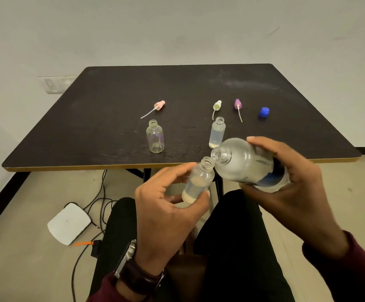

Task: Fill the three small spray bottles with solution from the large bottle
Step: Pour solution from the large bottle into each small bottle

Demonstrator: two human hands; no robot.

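Currently mid-pour on bottle no. 2, I'd judge: left hand (164, 205) pinches a small spray bottle (199, 182) off the bench (103, 118), over the lap, while right hand (290, 182) has its grip round the tilted large bottle (242, 162), mouth touching the small one's neck. One bottle (217, 132) on the bench looks filled (hard to be sure), the other (155, 136) approx. empty. Next: tip further, keep necks aligned, stop before overflow.

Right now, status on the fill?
Left hand grips small bottle, right hand tilts large bottle at its mouth. One table bottle empty. Nothing in the way.
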